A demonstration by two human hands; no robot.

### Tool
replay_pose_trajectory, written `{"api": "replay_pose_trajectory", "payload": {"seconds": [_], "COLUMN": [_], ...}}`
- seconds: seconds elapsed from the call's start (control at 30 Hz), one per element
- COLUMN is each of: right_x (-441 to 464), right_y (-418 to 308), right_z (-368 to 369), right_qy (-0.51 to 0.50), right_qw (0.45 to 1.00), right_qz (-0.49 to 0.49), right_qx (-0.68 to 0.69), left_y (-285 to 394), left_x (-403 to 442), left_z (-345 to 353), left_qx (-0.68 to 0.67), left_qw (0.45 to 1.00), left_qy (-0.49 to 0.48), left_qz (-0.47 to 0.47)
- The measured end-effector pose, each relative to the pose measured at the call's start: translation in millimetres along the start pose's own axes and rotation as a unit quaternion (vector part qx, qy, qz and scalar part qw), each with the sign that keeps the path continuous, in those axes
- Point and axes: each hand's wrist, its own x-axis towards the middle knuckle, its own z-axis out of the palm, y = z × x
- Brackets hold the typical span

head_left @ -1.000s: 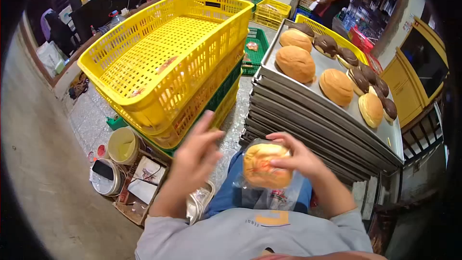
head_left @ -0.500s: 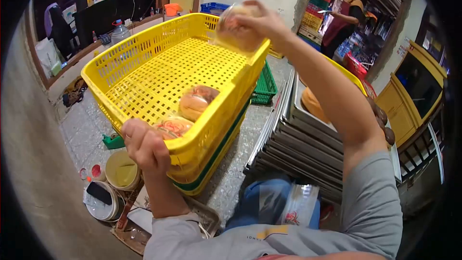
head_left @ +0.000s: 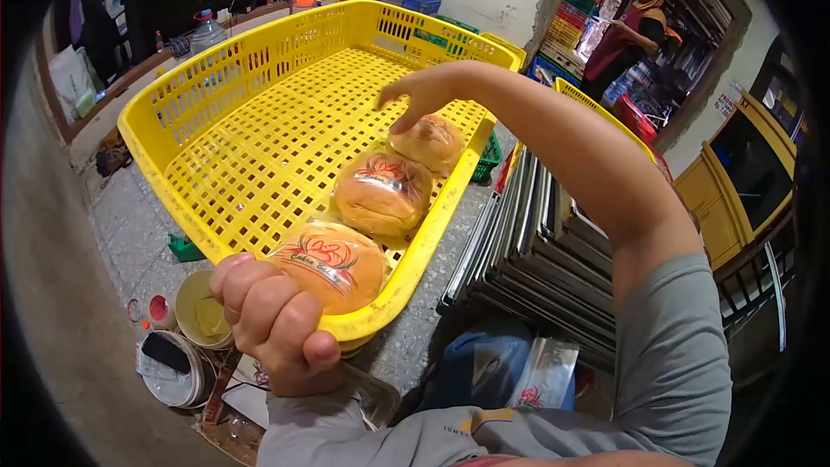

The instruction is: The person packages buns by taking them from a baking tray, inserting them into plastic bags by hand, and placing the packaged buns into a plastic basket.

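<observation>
My left hand (head_left: 275, 313) is wrapped round the near corner rim of a yellow plastic crate (head_left: 259, 143), which tilts towards me. Three bread buns in clear printed bags lie in a row along the crate's right wall: a near bun (head_left: 333, 270), a middle bun (head_left: 385, 195) and a far bun (head_left: 430, 145). Above the far bun is my right hand (head_left: 425, 93), its fingers apart and curved downward, holding nothing. Whether a fingertip still touches that bag I cannot tell.
A stack of metal trays (head_left: 527, 233) stands to the right of the crate. Clear printed bags (head_left: 549, 372) lie by my lap. Buckets (head_left: 177, 372) stand at lower left. A person (head_left: 627, 35) is in the doorway, near stacked crates (head_left: 566, 30).
My right hand has lowered the bagged bun into the crate and let go of it. The crate's near end now appears closer and more tipped towards me, with my left hand still on its rim.
</observation>
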Motion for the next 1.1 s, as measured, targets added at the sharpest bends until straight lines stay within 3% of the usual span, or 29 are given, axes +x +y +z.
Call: {"api": "replay_pose_trajectory", "payload": {"seconds": [0.1,0.17,0.2,0.27,0.4,0.47,0.5,0.57,0.7,0.8,0.83,0.9,0.97,1.03,1.1], "right_x": [-6.9,4.5,3.5,-4.2,-12.5,1.4,8.0,19.5,-8.5,-16.1,-20.9,-10.5,-30.7,-73.9,-142.3], "right_y": [-35.9,-49.2,-56.5,-72.3,-67.9,-42.4,-25.2,9.9,1.5,-3.6,-10.9,0.2,-16.1,-45.2,-83.4], "right_z": [12.0,26.1,25.7,18.6,13.2,11.6,12.0,14.5,8.7,1.4,-0.5,12.8,9.8,19.7,40.4], "right_qy": [-0.073,-0.159,-0.157,-0.195,-0.184,-0.068,-0.067,0.007,-0.139,-0.204,-0.192,-0.067,0.076,0.284,0.412], "right_qw": [0.986,0.969,0.969,0.978,0.974,0.99,0.99,0.992,0.983,0.948,0.952,0.997,0.994,0.957,0.905], "right_qz": [-0.089,-0.189,-0.188,-0.01,-0.011,0.08,0.081,0.034,0.116,0.095,0.103,0.003,-0.057,-0.051,-0.081], "right_qx": [0.116,-0.018,-0.017,0.074,0.133,0.092,0.092,-0.123,0.017,0.225,0.213,0.043,-0.049,-0.006,0.068], "left_y": [-1.0,0.0,1.5,1.8,0.9,1.8,2.9,3.6,3.4,2.5,1.5,-6.2,-14.3,-14.6,-9.0], "left_x": [1.5,2.2,2.3,3.0,1.7,3.1,4.0,3.8,0.6,-2.1,-2.2,-5.0,-8.1,-9.0,-5.3], "left_z": [-3.2,-3.7,-4.0,-4.0,-5.0,-4.6,-5.2,-4.4,-0.9,0.0,0.0,-0.9,1.8,0.7,-0.9], "left_qx": [0.007,0.008,0.011,0.011,0.015,0.014,0.015,0.018,0.022,0.025,0.026,0.012,0.009,0.009,-0.006], "left_qw": [1.0,1.0,1.0,1.0,1.0,1.0,1.0,0.999,1.0,1.0,1.0,1.0,0.998,0.998,0.999], "left_qy": [-0.01,-0.015,-0.019,-0.025,-0.024,-0.022,-0.027,-0.027,-0.004,0.006,0.009,0.006,0.027,0.023,0.0], "left_qz": [0.005,0.012,0.003,-0.005,0.003,0.002,-0.003,-0.008,-0.013,-0.009,-0.001,0.028,0.06,0.054,0.052]}}
